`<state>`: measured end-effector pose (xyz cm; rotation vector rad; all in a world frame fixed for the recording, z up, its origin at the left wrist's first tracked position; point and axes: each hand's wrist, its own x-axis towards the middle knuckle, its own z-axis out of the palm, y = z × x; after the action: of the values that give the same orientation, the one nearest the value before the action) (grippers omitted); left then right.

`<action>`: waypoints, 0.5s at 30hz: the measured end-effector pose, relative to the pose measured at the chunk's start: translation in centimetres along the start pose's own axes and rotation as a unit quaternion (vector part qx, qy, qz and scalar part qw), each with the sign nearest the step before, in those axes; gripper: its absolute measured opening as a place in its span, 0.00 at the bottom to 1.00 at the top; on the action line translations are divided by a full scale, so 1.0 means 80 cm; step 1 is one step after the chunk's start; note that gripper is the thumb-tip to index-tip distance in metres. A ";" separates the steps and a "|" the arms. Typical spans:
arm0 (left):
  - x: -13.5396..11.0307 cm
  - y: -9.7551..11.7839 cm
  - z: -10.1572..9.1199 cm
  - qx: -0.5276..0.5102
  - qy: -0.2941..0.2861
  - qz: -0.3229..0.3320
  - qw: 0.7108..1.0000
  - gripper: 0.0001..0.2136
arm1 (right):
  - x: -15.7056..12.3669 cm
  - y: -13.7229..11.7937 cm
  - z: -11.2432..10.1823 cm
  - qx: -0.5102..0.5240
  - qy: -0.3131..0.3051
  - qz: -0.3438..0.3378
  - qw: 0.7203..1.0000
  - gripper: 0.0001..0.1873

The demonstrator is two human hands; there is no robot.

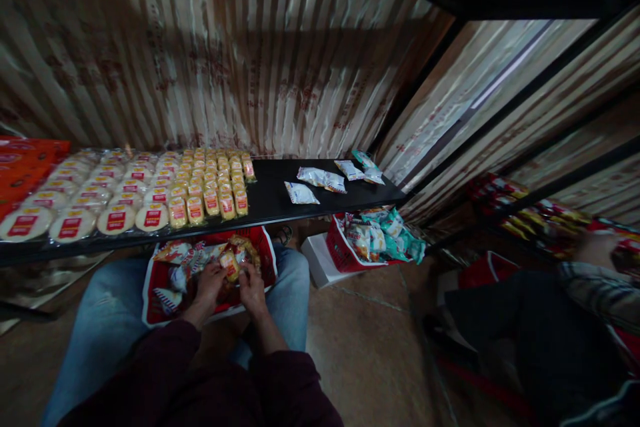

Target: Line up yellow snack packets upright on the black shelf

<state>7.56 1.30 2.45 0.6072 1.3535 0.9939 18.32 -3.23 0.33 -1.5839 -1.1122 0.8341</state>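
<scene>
A red basket (267,253) with a white rim rests across my knees, holding snack packets of several kinds. Over it, my left hand (210,285) and my right hand (253,288) pinch a small yellow wrapped cake (231,266) from its two sides. Beneath my fingers lie more yellow-brown packets, partly hidden by the hands. White-and-blue packets (173,287) fill the basket's left part. On the black shelf (267,190) just beyond, similar yellow wrapped cakes (210,201) stand in close rows.
Round flat packaged cakes (116,219) line the shelf's left, beside an orange package (30,167). White packets (320,178) lie toward its right end. A second red basket (340,247) of teal and white packets sits on a white box (316,255). At right, another person's hand (597,248) touches red-and-yellow packets.
</scene>
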 end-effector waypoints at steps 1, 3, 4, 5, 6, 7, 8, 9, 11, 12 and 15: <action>0.001 -0.002 0.001 -0.001 0.012 0.007 1.000 0.09 | 0.001 0.001 0.000 0.000 0.000 0.001 1.000 0.15; 0.001 -0.004 0.003 -0.001 0.032 0.023 0.999 0.09 | 0.002 0.003 0.001 0.001 0.004 0.004 1.000 0.15; 0.001 -0.005 0.004 -0.001 0.030 0.025 0.999 0.09 | 0.003 0.004 0.001 0.002 0.007 0.006 1.000 0.14; 0.001 -0.006 0.005 0.001 0.026 0.027 0.999 0.09 | 0.004 0.004 0.002 0.002 0.010 0.008 1.000 0.14; 0.001 -0.006 0.005 0.005 0.022 0.029 0.999 0.10 | 0.004 0.004 0.002 0.002 0.015 0.009 1.000 0.14; 0.001 -0.006 0.006 0.010 0.017 0.031 0.999 0.10 | 0.005 0.005 0.002 0.001 0.019 0.011 1.000 0.14; 0.001 -0.005 0.007 0.015 0.014 0.033 0.999 0.10 | 0.005 0.005 0.003 0.000 0.025 0.014 1.000 0.14; 0.000 -0.005 0.008 0.020 0.012 0.034 0.999 0.11 | 0.005 0.005 0.003 -0.001 0.032 0.017 0.999 0.14; -0.001 -0.004 0.010 0.024 0.003 0.034 0.999 0.11 | 0.006 0.005 0.004 0.000 0.042 0.020 0.999 0.14; -0.002 -0.004 0.011 0.022 -0.004 0.034 0.999 0.11 | 0.006 0.005 0.004 0.001 0.043 0.018 0.999 0.15; -0.005 -0.003 0.015 0.019 -0.015 0.030 0.999 0.12 | 0.006 0.007 0.004 -0.003 0.046 0.008 0.999 0.16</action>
<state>8.83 1.10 2.64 0.6919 1.3372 1.0063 18.31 -2.74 -0.29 -1.6212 -1.0374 0.7613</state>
